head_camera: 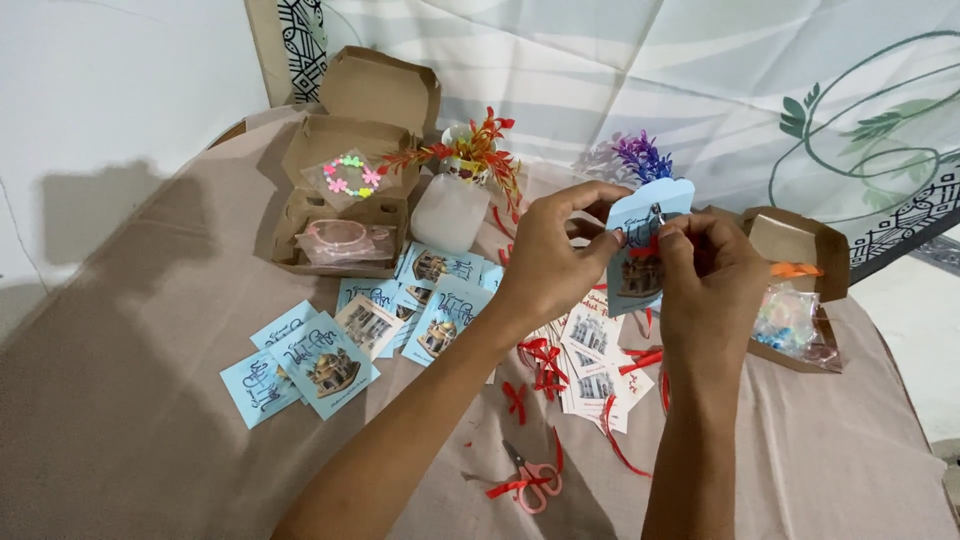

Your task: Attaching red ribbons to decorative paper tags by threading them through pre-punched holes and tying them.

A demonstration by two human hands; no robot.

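Fingers (590, 245) of my left hand (548, 262) are curled nearly shut, thumb and forefinger pinching the left edge of the pale blue arch-topped paper card (645, 250). That card is my landmark, held upright above the beige cloth-covered table (130, 400).

Far left of the card lie more blue cards with a domed building printed on them (320, 365). Up and left of it stands an open brown cardboard box (350, 190) with a flower bracelet in a clear pouch. Just left of it is a small white pot of red and orange artificial leaves (470, 155). Below the card lie loose red ribbon bows (540, 365), and lower still small pink-handled scissors (530, 480).

At the card's face, my right hand (705, 280) has its fingertips closed tight on a bit of red ribbon (645, 245) near the top hole; a small metal piece shows there, but I cannot tell what it is. Right of the card sits another open brown box (800, 250) holding clear pouches.

As I judge it, the risk is tearing or creasing the thin card if the right fingers pull hard against the left pinch, or the ribbon slipping loose and dropping among the scraps below.
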